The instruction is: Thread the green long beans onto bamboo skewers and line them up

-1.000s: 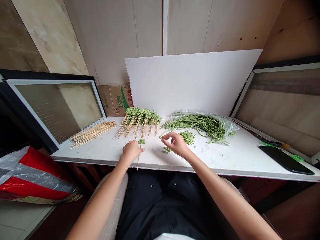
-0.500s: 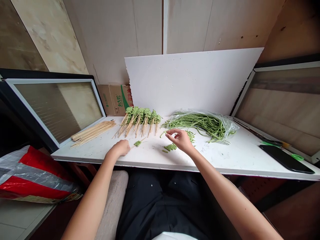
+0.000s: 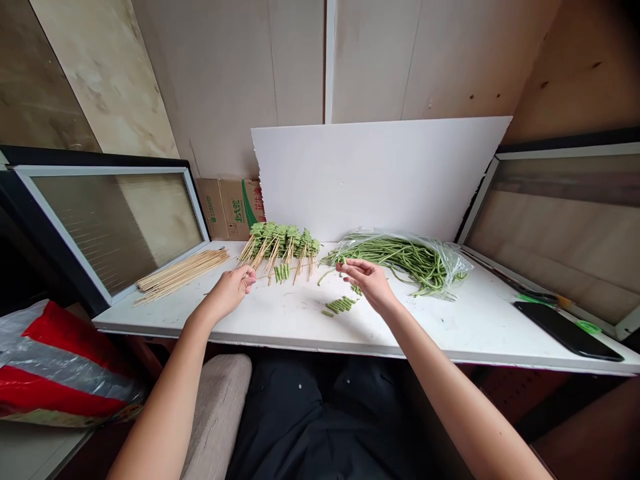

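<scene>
Closed in a pinch, my left hand grips a thin bamboo skewer, and several short green bean pieces are threaded side by side along it, above the table. My right hand pinches one cut piece of green bean between thumb and fingers, apart from the skewer. Below it, loose cut bean pieces lie in a row on the white table. Behind my left hand, finished bean skewers are heaped with their sticks pointing toward me.
Bare bamboo skewers lie in a pile at the left. Long green beans spill from a clear plastic bag at the back right. A black phone rests near the right edge. A cardboard box and white board stand behind.
My left hand has risen from the table, lifting the skewer of bean pieces. My right hand has moved slightly right, still pinching a bean piece. The view has tilted a little.
</scene>
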Available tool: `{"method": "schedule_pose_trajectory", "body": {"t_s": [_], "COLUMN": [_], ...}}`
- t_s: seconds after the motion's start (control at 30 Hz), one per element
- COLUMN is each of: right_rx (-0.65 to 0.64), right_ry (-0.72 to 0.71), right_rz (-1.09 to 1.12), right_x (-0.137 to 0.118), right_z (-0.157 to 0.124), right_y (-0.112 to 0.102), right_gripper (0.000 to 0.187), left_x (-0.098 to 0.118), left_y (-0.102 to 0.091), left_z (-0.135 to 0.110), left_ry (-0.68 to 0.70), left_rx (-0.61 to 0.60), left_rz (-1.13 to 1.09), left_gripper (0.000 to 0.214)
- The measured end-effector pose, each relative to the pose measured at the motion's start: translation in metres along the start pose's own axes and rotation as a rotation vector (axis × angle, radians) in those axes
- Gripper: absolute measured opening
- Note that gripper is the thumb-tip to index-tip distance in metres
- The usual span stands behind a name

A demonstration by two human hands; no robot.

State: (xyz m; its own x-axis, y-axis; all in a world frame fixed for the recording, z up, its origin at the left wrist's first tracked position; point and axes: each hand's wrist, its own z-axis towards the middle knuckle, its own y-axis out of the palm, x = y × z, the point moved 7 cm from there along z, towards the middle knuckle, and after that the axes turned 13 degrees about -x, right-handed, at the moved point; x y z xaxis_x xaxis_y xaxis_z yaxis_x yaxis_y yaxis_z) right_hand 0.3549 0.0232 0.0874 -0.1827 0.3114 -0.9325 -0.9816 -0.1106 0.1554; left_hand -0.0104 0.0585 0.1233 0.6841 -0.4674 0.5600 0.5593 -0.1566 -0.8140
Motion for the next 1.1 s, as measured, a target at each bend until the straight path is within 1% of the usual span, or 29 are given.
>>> {"method": "schedule_pose_trajectory", "body": {"t_s": [0.1,0.17,0.3,0.43,0.7,0.87,1.1], "right_rx": [-0.039,-0.080,-0.144,-0.189,-0.183,-0.216,-0.196], "right_ry": [0.020,0.017,-0.006,-0.020,-0.011,-0.031,-0.033], "right_rz": [0.154,0.201,0.261,0.293,0.281,0.265,0.259], "right_x": [0.001,-0.001,-0.006,-0.012,-0.012,-0.014,-0.012], "right_z": [-0.001,-0.001,-0.003,-0.006,-0.009,-0.011,-0.011], "right_y": [0.005,0.009,0.018,0.026,0.032,0.038,0.037], "right_gripper": [0.050,0.047,0.036,0.033,0.034,0.033,0.029], "left_x": [0.020,0.029,0.043,0.053,0.057,0.058,0.058], "left_y": [-0.004,-0.005,-0.003,-0.002,0.003,0.009,0.013], "left_z": [-0.004,-0.006,-0.010,-0.014,-0.013,-0.011,-0.008], "left_ry": [0.078,0.118,0.160,0.173,0.185,0.224,0.242], "left_rx": [0.087,0.125,0.145,0.145,0.138,0.138,0.127], "left_rz": [-0.014,-0.017,-0.006,0.012,0.035,0.045,0.038], "left_gripper": [0.014,0.014,0.014,0.016,0.016,0.016,0.015]}}
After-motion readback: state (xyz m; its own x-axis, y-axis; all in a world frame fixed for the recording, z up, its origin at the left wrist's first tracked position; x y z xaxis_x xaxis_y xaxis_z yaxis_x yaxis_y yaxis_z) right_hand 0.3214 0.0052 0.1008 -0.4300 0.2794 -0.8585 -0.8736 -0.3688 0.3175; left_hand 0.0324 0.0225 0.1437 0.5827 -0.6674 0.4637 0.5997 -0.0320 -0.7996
